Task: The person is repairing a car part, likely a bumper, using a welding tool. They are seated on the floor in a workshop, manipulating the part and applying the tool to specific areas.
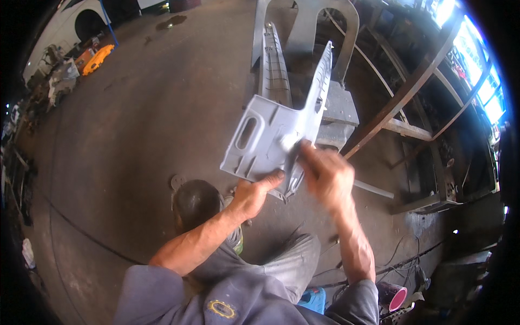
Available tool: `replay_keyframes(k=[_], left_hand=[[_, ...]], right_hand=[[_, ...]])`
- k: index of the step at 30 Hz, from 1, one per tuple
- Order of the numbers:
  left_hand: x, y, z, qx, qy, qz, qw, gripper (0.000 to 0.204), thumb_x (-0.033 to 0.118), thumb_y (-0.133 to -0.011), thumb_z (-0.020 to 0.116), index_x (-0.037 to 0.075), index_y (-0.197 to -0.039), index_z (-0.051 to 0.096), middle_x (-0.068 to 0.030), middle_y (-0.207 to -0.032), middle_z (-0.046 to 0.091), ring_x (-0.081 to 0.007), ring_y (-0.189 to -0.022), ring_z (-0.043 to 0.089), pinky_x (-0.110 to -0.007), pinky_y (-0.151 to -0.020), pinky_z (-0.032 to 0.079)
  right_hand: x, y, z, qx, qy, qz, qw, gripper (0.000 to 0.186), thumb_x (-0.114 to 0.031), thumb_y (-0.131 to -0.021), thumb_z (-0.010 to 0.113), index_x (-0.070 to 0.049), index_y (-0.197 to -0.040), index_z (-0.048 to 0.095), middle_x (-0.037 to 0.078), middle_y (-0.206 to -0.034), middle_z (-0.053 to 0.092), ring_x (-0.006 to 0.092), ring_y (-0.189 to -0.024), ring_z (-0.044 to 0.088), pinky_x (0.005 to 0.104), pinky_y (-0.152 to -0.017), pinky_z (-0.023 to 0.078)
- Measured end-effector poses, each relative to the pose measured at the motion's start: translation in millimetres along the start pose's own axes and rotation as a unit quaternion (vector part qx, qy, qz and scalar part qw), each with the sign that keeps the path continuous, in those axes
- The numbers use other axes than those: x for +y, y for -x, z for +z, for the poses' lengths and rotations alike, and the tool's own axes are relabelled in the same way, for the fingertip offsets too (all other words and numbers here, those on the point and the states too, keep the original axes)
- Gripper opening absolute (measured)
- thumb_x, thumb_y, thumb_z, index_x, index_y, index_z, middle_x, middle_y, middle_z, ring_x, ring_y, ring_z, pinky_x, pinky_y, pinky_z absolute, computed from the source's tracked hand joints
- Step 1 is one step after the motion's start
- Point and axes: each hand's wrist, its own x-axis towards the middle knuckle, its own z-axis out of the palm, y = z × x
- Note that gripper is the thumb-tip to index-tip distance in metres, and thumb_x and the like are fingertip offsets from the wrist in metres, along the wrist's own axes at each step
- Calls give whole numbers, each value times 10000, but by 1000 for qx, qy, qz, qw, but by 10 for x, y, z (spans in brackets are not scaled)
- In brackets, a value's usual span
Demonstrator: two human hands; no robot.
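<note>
Gripping grey primed panel, oblong slot, ribbed arm.

Stained concrete floor, grey plastic chair, metal rack at right, bright window.

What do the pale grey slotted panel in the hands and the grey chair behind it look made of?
The pale grey slotted panel looks like pressed sheet metal in matt primer: thin folded edges, stamped slot, no shine; moulded plastic is possible. The grey chair looks like moulded plastic: smooth, one-piece back.

Bright lit signs, upper right
</note>
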Motion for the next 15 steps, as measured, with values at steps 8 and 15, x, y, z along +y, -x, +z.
replay_keyframes(k=[8,15], left_hand=[[-35,0,61,-42,-65,77,994,353,62,-899,691,17,-1231,580,-64,-1147,642,-170,-1026,603,-303,-907,487],[-47,-5,110,-5,-117,90,989,346,96,-887,714,16,-1199,589,-65,-1079,651,-159,-987,608,-304,-856,505]], right_hand=[[-335,-8,-288,-65,12,-17,998,387,-165,-763,789,-98,-1134,704,72,-773,667,238,-693,665,341,-622,544],[-209,20,-330,-91,22,-40,995,370,-171,-787,772,-144,-1151,709,61,-801,697,219,-700,679,350,-618,553]])
